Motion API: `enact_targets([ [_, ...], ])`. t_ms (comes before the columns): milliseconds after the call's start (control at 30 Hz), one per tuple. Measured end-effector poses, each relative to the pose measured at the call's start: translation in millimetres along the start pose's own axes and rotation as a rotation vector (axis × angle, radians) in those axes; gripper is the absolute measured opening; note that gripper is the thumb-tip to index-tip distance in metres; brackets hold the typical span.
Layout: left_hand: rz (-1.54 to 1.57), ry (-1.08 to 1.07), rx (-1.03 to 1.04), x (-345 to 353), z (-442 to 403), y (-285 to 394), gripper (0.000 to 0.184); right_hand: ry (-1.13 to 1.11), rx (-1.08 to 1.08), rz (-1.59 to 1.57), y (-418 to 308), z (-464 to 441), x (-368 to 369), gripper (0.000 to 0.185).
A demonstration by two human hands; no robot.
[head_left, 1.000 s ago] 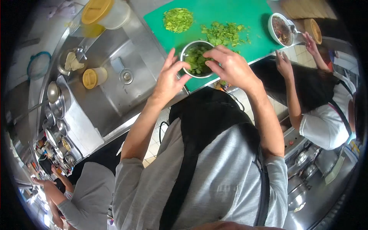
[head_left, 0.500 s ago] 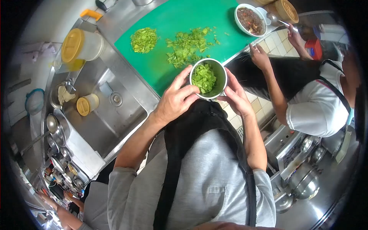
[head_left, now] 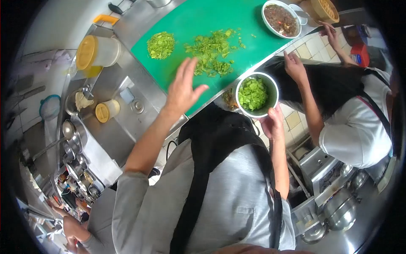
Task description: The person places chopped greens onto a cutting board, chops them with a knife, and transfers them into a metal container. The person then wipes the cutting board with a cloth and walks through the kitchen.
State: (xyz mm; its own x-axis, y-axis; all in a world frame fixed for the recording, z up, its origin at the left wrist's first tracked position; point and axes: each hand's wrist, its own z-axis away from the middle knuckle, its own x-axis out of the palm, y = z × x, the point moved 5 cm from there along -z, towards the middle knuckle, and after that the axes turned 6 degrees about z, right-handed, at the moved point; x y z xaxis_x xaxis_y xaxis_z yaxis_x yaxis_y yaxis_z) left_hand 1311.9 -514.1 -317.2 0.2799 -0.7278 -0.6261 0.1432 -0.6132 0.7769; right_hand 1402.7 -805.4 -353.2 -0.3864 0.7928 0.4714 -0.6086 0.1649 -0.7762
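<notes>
My right hand (head_left: 272, 122) grips a round metal container (head_left: 275, 91) by its near side, just off the edge of the green cutting board (head_left: 169, 72). Chopped green leaves (head_left: 253, 95) fill part of the container. Over the board's near edge, my left hand (head_left: 185, 86) is empty with its fingers stretched out. Its fingertips come close to a loose spread of chopped leaves (head_left: 211, 53) on the board. Farther left on the board sits a rounder, finer pile of chopped greens (head_left: 160, 45).
A white bowl of dark sauce (head_left: 281, 19) stands at the board's far right. Left is a steel sink (head_left: 127, 114) with yellow-lidded tubs (head_left: 108, 111). A co-worker in a white shirt (head_left: 355, 131) stands close on the right, hands near the board. Another person is at lower left.
My left hand has let go of the container and moved left over the board. My right hand has carried the container right and slightly down.
</notes>
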Motion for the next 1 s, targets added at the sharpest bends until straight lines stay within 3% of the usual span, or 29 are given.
enact_targets([
  [67,-0.227,0.007,-0.227,0,-6,-41,0.075,0.017,0.012,0.01,1,1,-4,0.083],
  [200,-0.201,0.029,-0.207,14,-36,-63,0.068,0.047,0.027,0.048,5,6,-10,0.085],
  [300,0.006,-0.018,-0.243,35,-61,-64,0.057,0.059,0.067,0.031,14,7,-16,0.087],
  [467,-0.35,0.015,0.078,12,-115,6,0.043,0.096,0.043,0.038,14,14,-24,0.089],
  [600,-0.352,0.021,0.309,51,-169,-8,0.03,0.119,0.064,0.032,16,20,-29,0.088],
  [733,-0.438,0.008,0.333,83,-191,-22,0.028,0.164,0.048,0.038,16,28,-33,0.086],
  [800,-0.516,-0.322,0.205,97,-186,-34,0.029,0.163,0.042,0.033,18,30,-36,0.085],
  [833,-0.521,-0.32,0.207,89,-180,-25,0.029,0.16,0.035,0.023,19,28,-37,0.085],
  [900,-0.368,-0.518,0.168,83,-151,-11,0.029,0.154,0.036,0.009,21,25,-38,0.084],
  [933,-0.372,-0.522,0.166,79,-143,-11,0.029,0.154,0.039,0.0,23,25,-39,0.084],
  [1000,-0.337,-0.198,0.171,53,-136,-12,0.034,0.155,0.037,0.0,23,20,-42,0.083],
])
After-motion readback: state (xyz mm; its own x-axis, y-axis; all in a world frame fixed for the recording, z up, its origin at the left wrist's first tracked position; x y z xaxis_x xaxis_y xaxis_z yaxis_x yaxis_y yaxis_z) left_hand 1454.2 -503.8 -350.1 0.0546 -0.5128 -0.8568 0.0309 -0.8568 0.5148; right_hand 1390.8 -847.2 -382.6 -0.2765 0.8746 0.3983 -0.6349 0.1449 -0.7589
